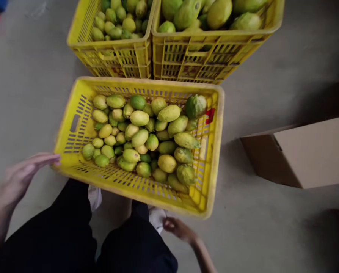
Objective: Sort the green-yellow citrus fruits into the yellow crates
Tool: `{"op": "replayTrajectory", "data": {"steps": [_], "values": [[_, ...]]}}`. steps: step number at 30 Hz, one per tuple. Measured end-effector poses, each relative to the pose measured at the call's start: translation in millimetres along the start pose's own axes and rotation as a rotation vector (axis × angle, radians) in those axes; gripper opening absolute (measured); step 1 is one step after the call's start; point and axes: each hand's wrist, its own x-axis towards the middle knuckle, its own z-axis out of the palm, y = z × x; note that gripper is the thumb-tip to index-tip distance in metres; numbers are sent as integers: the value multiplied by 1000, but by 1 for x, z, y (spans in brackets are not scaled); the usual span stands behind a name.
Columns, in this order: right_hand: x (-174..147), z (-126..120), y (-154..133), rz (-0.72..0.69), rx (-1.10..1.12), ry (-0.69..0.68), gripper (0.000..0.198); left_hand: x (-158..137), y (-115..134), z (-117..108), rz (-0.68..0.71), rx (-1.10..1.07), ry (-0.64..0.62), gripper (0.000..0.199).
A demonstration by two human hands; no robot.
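A yellow plastic crate (215,151) with slotted walls is in front of my legs, partly filled with green and yellow lemon-like fruit (139,118). Larger, bumpy fruit (185,140) lies toward its right end. At the near left corner is my left hand (23,172), fingers stretched out and their tips at the rim; whether they touch it I cannot tell. Below the near rim, beside a white shoe (157,218), my right hand (179,229) hangs with loosely bent fingers and no visible object. It is slightly blurred and apart from the crate.
Two more yellow crates stand just beyond: the left crate (109,53) contains small green fruit, the right crate (192,57) large green and yellow fruit. A cardboard box (314,151) sits on the grey floor (251,216) at right. Something red and blue shows at upper left.
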Motion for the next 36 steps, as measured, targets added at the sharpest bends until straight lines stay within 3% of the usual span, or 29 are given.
{"op": "replayTrajectory", "data": {"steps": [2,5,7,10,14,17,19,21,23,25,28,29,31,33,36], "values": [[3,-19,1,-10,10,1,16,32,21,10,142,148,-160,27],[5,-39,-22,-58,-5,43,25,86,55,58,350,318,-435,37],[6,-39,-46,-68,-69,75,24,114,70,101,552,474,-492,41],[8,-26,-80,-24,-191,117,19,137,75,162,739,689,-541,45],[-11,-7,-105,60,-293,180,14,145,71,215,760,902,-564,65],[-51,-4,-119,138,-364,242,16,145,74,232,705,824,-525,62],[-86,-10,-136,189,-403,282,20,146,78,232,689,744,-517,56],[-118,-24,-164,148,-415,321,22,148,81,221,688,702,-522,47],[-135,-47,-204,42,-445,430,28,151,84,201,641,594,-519,38],[-128,-76,-250,-126,-461,523,31,151,86,172,462,292,-549,38],[-69,-111,-311,-312,-401,675,19,141,89,125,75,-434,-659,48],[-42,-116,-325,-312,-336,762,17,135,90,110,-3,-647,-688,52],[14,-116,-340,-281,-300,789,26,120,90,87,-86,-965,-691,54],[58,-106,-338,-254,-263,781,42,105,89,73,-170,-1137,-610,48],[96,-83,-319,-257,-227,816,55,89,81,67,-362,-1190,-454,40]]}}
